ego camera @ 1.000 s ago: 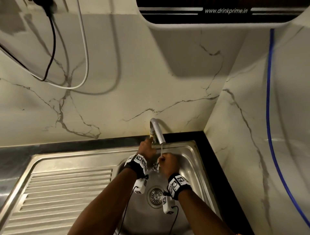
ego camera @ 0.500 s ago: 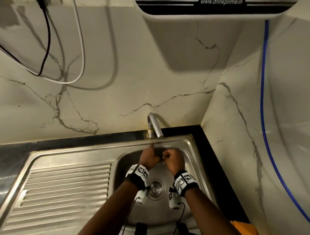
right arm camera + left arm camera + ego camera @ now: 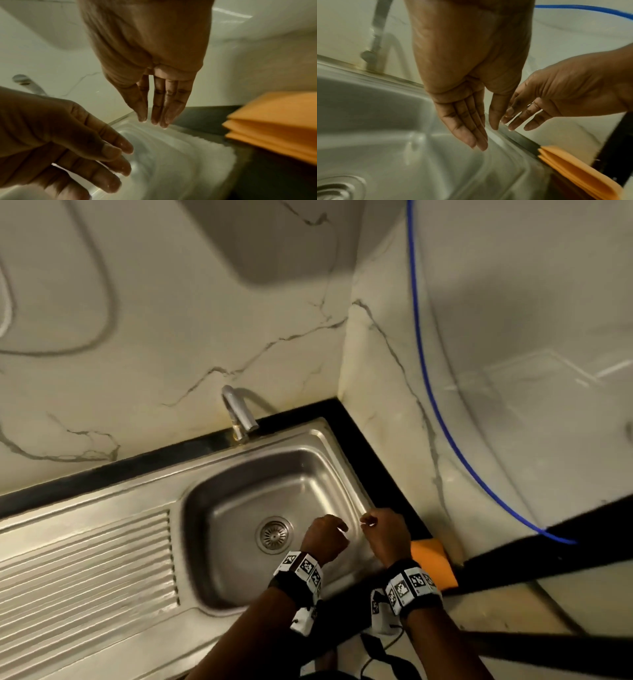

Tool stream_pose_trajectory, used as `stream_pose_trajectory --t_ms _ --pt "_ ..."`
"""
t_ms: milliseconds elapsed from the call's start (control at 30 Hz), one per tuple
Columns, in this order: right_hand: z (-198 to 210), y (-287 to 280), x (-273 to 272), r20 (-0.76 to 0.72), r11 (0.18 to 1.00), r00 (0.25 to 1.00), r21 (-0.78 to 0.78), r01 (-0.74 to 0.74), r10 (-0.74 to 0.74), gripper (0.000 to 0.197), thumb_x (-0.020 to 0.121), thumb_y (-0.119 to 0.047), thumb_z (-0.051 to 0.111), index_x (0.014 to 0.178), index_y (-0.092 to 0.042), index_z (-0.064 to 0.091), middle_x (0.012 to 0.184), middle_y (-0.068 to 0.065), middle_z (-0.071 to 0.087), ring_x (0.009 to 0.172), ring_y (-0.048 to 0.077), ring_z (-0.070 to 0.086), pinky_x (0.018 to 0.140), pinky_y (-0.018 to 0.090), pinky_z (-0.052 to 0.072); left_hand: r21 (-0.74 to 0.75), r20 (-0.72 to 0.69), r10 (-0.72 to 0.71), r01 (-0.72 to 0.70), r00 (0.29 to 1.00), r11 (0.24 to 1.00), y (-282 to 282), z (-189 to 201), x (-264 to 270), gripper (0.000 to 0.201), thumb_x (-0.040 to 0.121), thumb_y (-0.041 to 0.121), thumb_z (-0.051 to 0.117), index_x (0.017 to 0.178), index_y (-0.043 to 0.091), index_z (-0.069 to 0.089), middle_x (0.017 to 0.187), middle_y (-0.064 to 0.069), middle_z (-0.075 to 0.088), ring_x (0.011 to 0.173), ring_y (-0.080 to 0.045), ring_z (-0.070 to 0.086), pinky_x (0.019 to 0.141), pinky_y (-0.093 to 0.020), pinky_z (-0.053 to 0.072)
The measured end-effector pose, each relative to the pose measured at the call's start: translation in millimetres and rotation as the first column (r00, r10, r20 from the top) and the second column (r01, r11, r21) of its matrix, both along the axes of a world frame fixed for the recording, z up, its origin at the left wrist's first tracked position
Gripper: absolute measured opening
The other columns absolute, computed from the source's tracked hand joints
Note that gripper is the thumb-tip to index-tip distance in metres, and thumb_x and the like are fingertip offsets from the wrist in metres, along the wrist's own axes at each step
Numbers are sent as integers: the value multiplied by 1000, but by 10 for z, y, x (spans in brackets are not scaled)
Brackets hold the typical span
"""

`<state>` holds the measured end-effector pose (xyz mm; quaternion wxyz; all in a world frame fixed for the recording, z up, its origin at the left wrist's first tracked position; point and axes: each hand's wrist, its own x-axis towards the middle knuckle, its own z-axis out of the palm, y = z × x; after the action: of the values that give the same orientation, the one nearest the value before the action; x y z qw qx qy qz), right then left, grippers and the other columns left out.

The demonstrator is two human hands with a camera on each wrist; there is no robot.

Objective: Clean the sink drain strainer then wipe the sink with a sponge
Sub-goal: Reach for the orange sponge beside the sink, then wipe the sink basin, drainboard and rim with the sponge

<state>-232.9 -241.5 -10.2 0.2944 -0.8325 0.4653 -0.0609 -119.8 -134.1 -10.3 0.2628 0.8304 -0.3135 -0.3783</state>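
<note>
Brushed steel sink [image 3: 318,440], glossy veined marble wall [image 3: 171,337], black counter [image 3: 376,460].

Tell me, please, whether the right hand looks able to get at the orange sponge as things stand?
Probably yes. The right hand is empty with straight fingers, and the orange sponge lies on the dark counter just beside it, uncovered, with nothing between them.
</note>
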Motion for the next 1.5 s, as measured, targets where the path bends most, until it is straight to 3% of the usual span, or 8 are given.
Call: stream_pose_trajectory --t_ms 200,400,567,733,900,1200,1333,1500 --pt "158 -85 -891 -57 984 983 -60 169 -172 12 81 -23 64 82 -15 74 87 8 72 87 31 67 73 34 51 -78 31 -147 149 989 986 -357 16 -697 23 75 19 65 96 20 76 104 -1 72 97 -17 66 85 -19 47" --pt "333 12 -1193 23 982 983 -46 183 -182 15 85 -15 69 93 -3 73 97 18 70 94 35 64 85 40 48 -21 40 -284 285 958 958 -557 -53 -1037 22 80 28 66 88 9 75 96 -16 71 94 -33 67 76 -34 50" --pt "175 20 -1326 48 983 983 -37 180 -178 32 89 -43 47 81 -18 64 82 4 66 78 26 63 69 35 53 5 48 -216 216 975 976 -664 -121 -1139 19 85 28 59 92 11 63 102 -15 68 97 -36 65 70 -32 43" --pt "75 -18 -1492 -51 997 995 -22 80 -81 44 65 -32 77 106 -20 66 107 1 58 93 20 58 75 29 50 20 -27 -72 73 997 997 -736 -79 -1207 23 79 20 63 99 9 64 102 -14 68 97 -32 64 67 -28 39" --pt "-96 -41 -1524 -135 995 991 -100 -12 -2 53 56 -21 80 106 -22 64 116 7 60 102 32 59 76 39 57 47 -72 30 -27 997 999 -856 -104 -1305 29 74 27 67 89 2 64 91 -16 67 90 -34 67 59 -28 38" --pt "-218 -67 -1613 -68 979 998 -204 -15 1 11 79 -23 62 85 -16 68 89 6 62 81 25 60 62 29 51 35 -22 8 -7 1000 999 -885 -40 -1341 18 70 20 67 61 9 55 53 1 45 55 -21 52 42 -24 26" --pt "-288 -57 -1697 -3 975 999 -220 -34 35 30 82 -40 52 97 -19 66 98 6 62 88 25 62 69 29 52 16 -35 12 -11 999 1000 -866 12 -1338 16 66 18 68 61 4 62 51 -1 46 50 -19 47 47 -24 35" --pt "-353 -11 -1794 99 968 991 -245 -61 88 92 60 -49 84 139 -21 45 138 10 49 120 28 52 94 43 51 -22 -123 95 -98 988 995 -871 14 -1288 20 65 14 73 83 6 70 77 -7 66 72 -23 66 64 -38 60"
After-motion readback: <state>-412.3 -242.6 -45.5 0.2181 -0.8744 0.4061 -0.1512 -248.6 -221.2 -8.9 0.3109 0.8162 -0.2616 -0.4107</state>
